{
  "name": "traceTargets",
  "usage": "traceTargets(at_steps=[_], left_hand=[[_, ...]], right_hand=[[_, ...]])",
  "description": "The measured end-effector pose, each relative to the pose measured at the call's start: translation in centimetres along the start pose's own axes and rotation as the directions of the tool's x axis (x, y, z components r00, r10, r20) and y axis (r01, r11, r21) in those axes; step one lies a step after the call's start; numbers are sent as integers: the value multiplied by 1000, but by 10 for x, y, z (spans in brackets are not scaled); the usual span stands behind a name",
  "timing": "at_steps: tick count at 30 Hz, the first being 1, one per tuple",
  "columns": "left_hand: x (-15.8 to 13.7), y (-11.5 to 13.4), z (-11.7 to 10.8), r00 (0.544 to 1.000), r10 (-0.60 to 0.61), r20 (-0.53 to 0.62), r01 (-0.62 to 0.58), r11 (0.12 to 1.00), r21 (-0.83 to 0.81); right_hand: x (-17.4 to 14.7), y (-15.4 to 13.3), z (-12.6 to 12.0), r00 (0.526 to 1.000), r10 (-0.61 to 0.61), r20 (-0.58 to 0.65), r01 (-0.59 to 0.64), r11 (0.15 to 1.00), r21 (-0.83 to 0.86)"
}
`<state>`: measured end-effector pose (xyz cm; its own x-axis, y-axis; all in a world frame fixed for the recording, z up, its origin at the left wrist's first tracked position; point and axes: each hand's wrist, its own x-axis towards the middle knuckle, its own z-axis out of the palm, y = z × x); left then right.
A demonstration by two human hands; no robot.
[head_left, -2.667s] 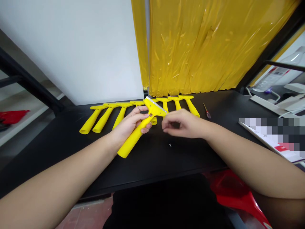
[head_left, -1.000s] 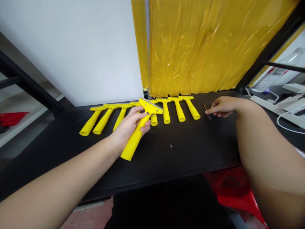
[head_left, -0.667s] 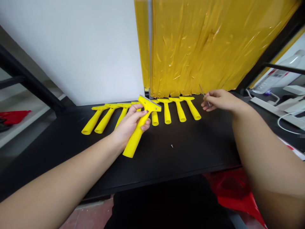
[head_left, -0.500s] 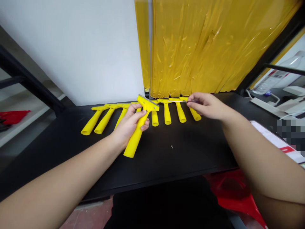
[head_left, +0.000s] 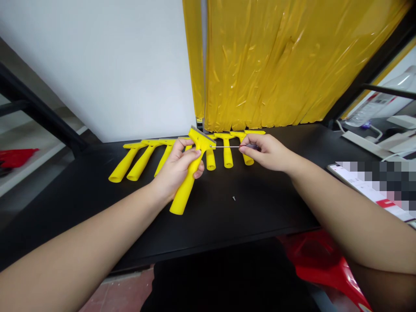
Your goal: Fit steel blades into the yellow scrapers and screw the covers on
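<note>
My left hand [head_left: 183, 162] is wrapped round the neck of a yellow scraper [head_left: 182, 194], its blade end tilted up and its hollow handle pointing down toward me. In my right hand [head_left: 264, 151] I pinch a screwdriver [head_left: 227, 147] by its dark handle. The thin shaft lies level, its tip at the small screw [head_left: 211, 146] on the right side of the scraper's head. A loose screw [head_left: 233, 198] lies on the black table [head_left: 260, 208] below. Several more yellow scrapers [head_left: 121, 164] lie in a row behind my hands, some partly covered by them.
Behind the row stand a white panel [head_left: 130, 65] and a yellow plastic-wrapped panel [head_left: 276, 65]. At the right are a clear bottle [head_left: 373, 106], white items and a printed sheet [head_left: 367, 184]. Black rack posts [head_left: 42, 110] rise on both sides. Something red [head_left: 325, 260] sits below the table edge.
My right hand has moved left and slightly down, bringing the screwdriver tip from beyond the scraper's head to its screw. My left hand and its scraper are almost unmoved.
</note>
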<state>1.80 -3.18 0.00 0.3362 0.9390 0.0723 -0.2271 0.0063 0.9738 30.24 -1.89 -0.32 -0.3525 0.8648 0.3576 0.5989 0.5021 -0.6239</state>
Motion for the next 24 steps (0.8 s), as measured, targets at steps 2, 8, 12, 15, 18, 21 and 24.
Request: traceTargets(at_steps=[2, 8, 12, 15, 18, 21, 24], left_hand=[[0, 0, 0, 1000, 1, 5, -1, 1000, 4], [-1, 1, 1, 1000, 4, 1, -4, 1000, 8], [-2, 1, 2, 1000, 20, 6, -20, 1000, 11], [-2, -1, 3, 999, 45, -1, -45, 998, 40], [-2, -3, 3, 996, 90, -17, -89, 993, 77], [-2, -4, 4, 992, 121, -30, -117, 988, 104], [-2, -4, 4, 989, 139, -44, -133, 984, 118]], right_hand=[[0, 0, 0, 1000, 4, -5, -4, 1000, 2], [-1, -1, 0, 1000, 17, -23, -17, 1000, 10], [0, 0, 1, 1000, 11, -16, -11, 1000, 8], [-1, -1, 3, 999, -14, -33, 14, 1000, -22], [-2, -6, 6, 994, -81, -75, 73, 992, -105], [-4, -15, 10, 984, -150, -97, 128, 971, -203], [-5, -25, 15, 981, -158, -115, 127, 962, -243]])
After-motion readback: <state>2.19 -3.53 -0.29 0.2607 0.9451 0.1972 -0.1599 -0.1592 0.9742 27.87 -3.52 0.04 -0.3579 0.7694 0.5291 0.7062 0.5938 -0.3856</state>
